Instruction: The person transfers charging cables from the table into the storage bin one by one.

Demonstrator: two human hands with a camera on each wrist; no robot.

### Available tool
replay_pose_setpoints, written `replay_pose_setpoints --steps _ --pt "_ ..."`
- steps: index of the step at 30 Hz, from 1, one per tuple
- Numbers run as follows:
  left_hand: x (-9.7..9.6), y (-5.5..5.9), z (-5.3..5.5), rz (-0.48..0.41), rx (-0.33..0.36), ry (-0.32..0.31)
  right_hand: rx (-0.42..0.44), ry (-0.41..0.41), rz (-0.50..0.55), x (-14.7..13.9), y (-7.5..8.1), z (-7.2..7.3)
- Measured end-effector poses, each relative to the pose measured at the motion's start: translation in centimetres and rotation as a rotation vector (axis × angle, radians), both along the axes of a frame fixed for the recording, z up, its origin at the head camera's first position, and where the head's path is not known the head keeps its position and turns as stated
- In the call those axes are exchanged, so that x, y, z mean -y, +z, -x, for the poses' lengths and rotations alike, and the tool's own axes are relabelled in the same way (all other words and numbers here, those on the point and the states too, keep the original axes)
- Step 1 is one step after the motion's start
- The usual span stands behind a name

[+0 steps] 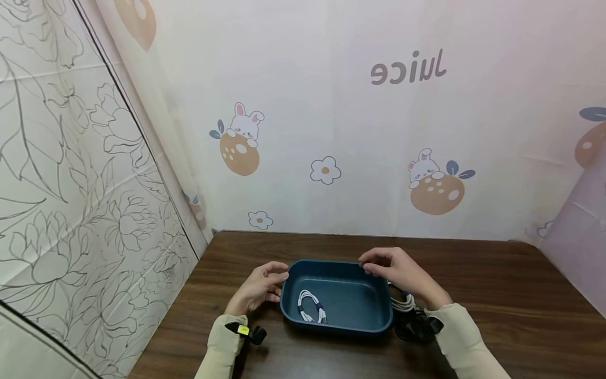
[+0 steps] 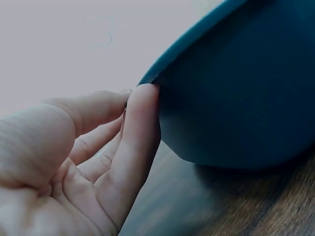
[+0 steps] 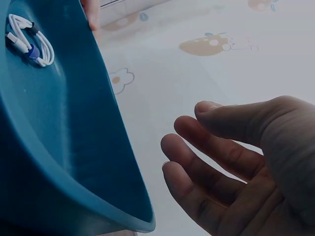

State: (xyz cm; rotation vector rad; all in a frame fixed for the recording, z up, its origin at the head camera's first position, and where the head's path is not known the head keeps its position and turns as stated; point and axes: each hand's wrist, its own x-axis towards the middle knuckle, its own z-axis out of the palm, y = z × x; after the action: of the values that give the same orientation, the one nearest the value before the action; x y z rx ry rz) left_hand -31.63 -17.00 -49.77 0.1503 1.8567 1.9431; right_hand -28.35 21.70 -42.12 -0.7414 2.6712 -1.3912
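A dark teal rectangular tray (image 1: 347, 302) stands on the table, with a coiled white USB cable (image 1: 311, 307) in its left part. Dark blue ties bind the cable (image 3: 33, 44). My left hand (image 1: 260, 287) is at the tray's left end. In the left wrist view, a fingertip of the left hand (image 2: 93, 157) touches the outside of the rim; the thumb tip is partly hidden behind that finger. Near the back right corner is my right hand (image 1: 395, 268), its fingers loosely bent. The right wrist view shows the right hand (image 3: 236, 167) apart from the tray, holding nothing.
Right of the tray, partly under the right wrist, lie a coiled light grey cable (image 1: 404, 303) and a black coiled cable (image 1: 412, 327). Behind the dark wooden table (image 1: 511, 295) hangs a printed curtain (image 1: 331, 105). A flower-patterned sheet (image 1: 85, 184) borders the left side.
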Motion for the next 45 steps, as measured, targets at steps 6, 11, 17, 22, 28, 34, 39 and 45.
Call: replay_pose_setpoints --steps 6,11,17,22,28,34,39,45 --pt "-0.1 0.0 0.0 -0.004 -0.009 -0.001 -0.001 -0.02 0.003 -1.0 0.3 -0.2" --pt "-0.2 0.0 0.1 0.001 -0.011 -0.011 -0.064 -0.061 -0.004 -2.9 0.7 -0.5" --pt "-0.1 -0.2 0.1 -0.009 -0.015 -0.023 -0.103 -0.113 -0.01 -5.7 0.7 -0.8" --pt "-0.1 -0.3 0.1 -0.019 -0.014 -0.03 -0.143 -0.169 -0.039 -7.4 0.9 -1.2" --pt "-0.1 -0.2 0.1 -0.019 -0.018 -0.033 -0.192 -0.266 -0.062 -9.3 0.9 -1.5" --pt "-0.1 -0.2 0.2 -0.023 -0.024 -0.045 -0.229 -0.346 -0.07 -10.8 0.7 -1.5" --pt "0.1 -0.2 0.3 -0.014 -0.028 -0.041 -0.263 -0.365 -0.032 -11.4 0.1 -1.2" --pt "0.5 -0.3 0.1 -0.003 -0.042 -0.048 -0.253 -0.391 0.008 -11.9 -0.7 -0.9"
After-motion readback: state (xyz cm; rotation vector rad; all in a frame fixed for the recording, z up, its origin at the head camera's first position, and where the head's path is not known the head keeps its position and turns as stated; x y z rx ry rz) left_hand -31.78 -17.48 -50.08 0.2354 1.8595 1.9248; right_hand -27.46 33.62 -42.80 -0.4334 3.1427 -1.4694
